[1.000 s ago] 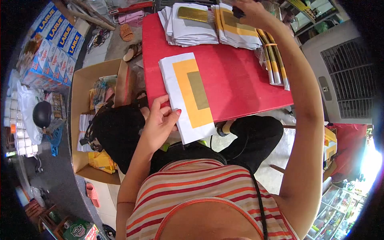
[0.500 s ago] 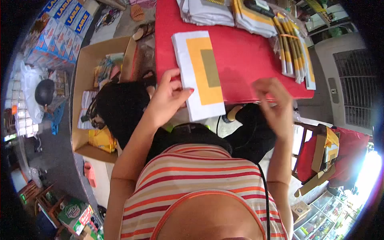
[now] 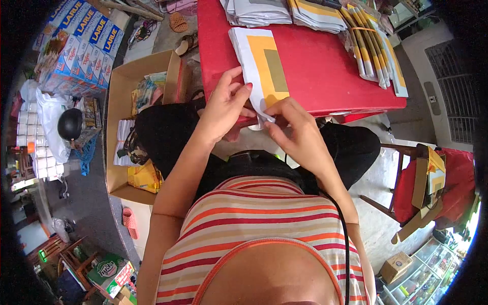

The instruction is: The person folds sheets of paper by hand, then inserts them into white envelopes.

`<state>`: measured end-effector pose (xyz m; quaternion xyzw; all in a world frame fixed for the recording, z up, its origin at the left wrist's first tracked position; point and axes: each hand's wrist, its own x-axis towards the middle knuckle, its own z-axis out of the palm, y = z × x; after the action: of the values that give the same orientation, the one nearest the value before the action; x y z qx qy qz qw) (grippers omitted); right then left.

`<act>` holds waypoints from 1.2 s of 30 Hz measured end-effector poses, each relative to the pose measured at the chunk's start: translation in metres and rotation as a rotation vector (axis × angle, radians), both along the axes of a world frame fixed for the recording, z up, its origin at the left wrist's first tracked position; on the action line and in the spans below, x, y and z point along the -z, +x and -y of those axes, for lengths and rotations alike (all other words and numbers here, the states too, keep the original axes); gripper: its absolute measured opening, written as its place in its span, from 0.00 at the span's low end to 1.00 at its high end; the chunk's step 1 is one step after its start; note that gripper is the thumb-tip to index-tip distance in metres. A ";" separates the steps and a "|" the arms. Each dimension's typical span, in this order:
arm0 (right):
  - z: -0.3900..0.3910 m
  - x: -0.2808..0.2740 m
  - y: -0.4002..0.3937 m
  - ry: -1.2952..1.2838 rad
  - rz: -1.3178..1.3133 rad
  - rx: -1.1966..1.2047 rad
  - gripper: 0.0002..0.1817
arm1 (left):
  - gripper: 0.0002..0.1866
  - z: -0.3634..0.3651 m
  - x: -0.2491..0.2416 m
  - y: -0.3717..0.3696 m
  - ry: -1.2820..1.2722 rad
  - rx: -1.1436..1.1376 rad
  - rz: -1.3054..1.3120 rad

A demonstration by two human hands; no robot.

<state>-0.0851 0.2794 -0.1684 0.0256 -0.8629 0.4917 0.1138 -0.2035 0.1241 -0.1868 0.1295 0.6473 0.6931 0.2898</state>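
Observation:
A stack of folded white paper (image 3: 244, 51) with an orange panel and an olive rectangle on its face lies on the red tabletop (image 3: 325, 76), its near end at the table's front edge. My left hand (image 3: 223, 104) grips the stack's left edge, thumb on top and some fingers hidden beneath. With thumb and fingertips, my right hand (image 3: 297, 127) pinches the near corner, where the white paper curls up. The right fingers cover part of the orange panel.
Across the table's far side lie white paper piles (image 3: 259, 12), orange-faced papers (image 3: 317, 18) and a rubber-banded bundle (image 3: 366, 46). A cardboard box (image 3: 119, 175) holding papers stands at the left. A chair (image 3: 401, 193) with red cloth is at the right.
My right hand has come in from the right and taken hold of the near corner, which is now bent up. My left hand stays at the left edge. The view has shifted slightly.

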 end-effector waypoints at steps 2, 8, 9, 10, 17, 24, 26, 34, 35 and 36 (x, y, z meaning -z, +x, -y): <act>-0.002 0.003 0.000 -0.095 0.046 0.022 0.10 | 0.27 0.002 0.000 0.000 0.055 0.019 0.042; -0.012 0.009 -0.001 -0.329 0.295 0.038 0.10 | 0.28 0.006 0.006 0.004 0.057 0.058 -0.017; -0.012 0.009 -0.002 -0.346 0.279 0.036 0.10 | 0.28 0.006 0.005 0.005 0.055 0.051 -0.026; -0.012 0.009 -0.003 -0.365 0.262 0.032 0.10 | 0.28 0.006 0.005 0.004 0.063 0.053 -0.035; -0.015 0.021 -0.001 -0.490 0.300 -0.028 0.11 | 0.29 0.008 0.004 0.005 0.079 0.114 -0.055; -0.021 0.025 0.001 -0.529 0.414 -0.034 0.11 | 0.28 0.011 0.007 0.002 -0.013 0.121 -0.033; -0.018 0.024 -0.001 -0.597 0.324 -0.009 0.11 | 0.28 0.010 0.009 0.002 -0.048 0.101 -0.076; -0.018 0.029 -0.002 -0.465 0.298 0.005 0.11 | 0.31 0.012 0.012 0.002 0.017 0.126 -0.111; -0.017 0.027 -0.001 -0.452 0.299 0.015 0.12 | 0.31 0.012 0.013 0.003 0.034 0.128 -0.116; -0.016 0.026 0.000 -0.438 0.302 0.025 0.12 | 0.32 0.012 0.013 0.004 0.052 0.129 -0.119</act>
<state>-0.0855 0.2957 -0.1943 -0.0840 -0.7433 0.6636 -0.0073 -0.1999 0.1125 -0.2003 0.2195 0.6354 0.6805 0.2915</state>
